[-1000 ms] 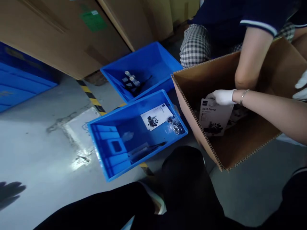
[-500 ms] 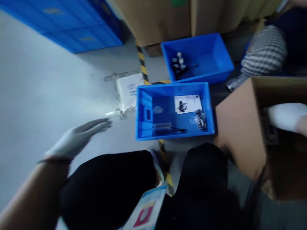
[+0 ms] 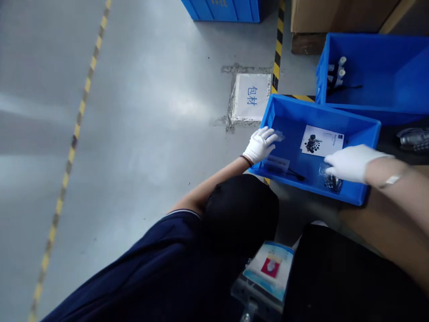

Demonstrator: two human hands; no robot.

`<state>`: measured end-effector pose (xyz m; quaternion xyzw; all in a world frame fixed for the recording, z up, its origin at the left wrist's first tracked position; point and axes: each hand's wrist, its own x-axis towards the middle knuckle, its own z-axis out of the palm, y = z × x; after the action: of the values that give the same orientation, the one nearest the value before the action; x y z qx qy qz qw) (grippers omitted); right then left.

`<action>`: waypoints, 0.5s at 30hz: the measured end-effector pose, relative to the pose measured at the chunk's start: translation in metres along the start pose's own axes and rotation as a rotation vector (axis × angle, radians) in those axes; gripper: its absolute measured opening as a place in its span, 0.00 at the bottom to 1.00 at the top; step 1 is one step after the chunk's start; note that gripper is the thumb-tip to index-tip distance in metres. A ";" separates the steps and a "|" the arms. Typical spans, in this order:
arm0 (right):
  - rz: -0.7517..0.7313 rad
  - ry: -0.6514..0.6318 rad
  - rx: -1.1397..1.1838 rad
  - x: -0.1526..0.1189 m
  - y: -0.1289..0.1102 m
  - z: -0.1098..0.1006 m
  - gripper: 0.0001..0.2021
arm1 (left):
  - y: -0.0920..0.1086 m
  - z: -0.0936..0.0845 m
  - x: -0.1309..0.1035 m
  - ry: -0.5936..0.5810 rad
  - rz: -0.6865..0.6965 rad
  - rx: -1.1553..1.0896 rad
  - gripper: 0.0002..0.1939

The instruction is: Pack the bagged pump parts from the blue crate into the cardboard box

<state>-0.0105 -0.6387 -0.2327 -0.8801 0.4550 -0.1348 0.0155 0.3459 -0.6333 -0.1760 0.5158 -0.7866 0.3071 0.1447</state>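
Note:
My left hand [image 3: 260, 144], in a white glove, rests on the left rim of the near blue bin [image 3: 363, 127], its spread fingertips touching a small clear bag [image 3: 279, 134] just inside. My right hand [image 3: 350, 163], also gloved, reaches palm down over the bin's right part. Its fingertips touch a clear bag of black parts [image 3: 332, 182]. Between the hands lies a white leaflet [image 3: 322, 141] printed with a black pump. A flat clear packet and a black cable [image 3: 284, 166] lie along the near wall.
A second blue bin [image 3: 375, 107] behind holds white-capped cylinders [image 3: 338, 71]. A brown cardboard box [image 3: 385, 232] stands at lower right. A floor label [image 3: 252, 103], yellow-black tape [image 3: 277, 53], blue crates [image 3: 228, 6] and a person's shoe [image 3: 414, 137] are around. A badge [image 3: 268, 270] hangs at my chest.
My view swung left and down. My right hand left the cardboard box and now reaches into the near bin. My left hand came forward from the side onto the bin's rim.

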 end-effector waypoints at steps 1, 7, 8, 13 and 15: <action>0.000 -0.116 -0.056 0.023 -0.020 0.000 0.16 | -0.007 0.006 -0.002 0.086 -0.066 0.028 0.26; 0.044 -0.090 0.201 0.176 -0.081 0.054 0.24 | -0.030 0.024 -0.011 0.074 -0.428 -0.194 0.40; 0.107 -0.032 0.287 0.195 -0.083 0.063 0.25 | -0.031 0.025 -0.011 0.082 -0.419 -0.212 0.39; 0.437 0.260 0.576 0.263 -0.104 0.077 0.31 | -0.035 0.024 -0.012 0.143 -0.377 -0.247 0.38; 0.476 0.343 0.615 0.281 -0.114 0.078 0.33 | -0.036 0.025 -0.013 0.151 -0.369 -0.248 0.38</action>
<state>0.2543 -0.8058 -0.2283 -0.6695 0.5802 -0.4014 0.2322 0.3864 -0.6496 -0.1900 0.6047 -0.6975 0.2143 0.3193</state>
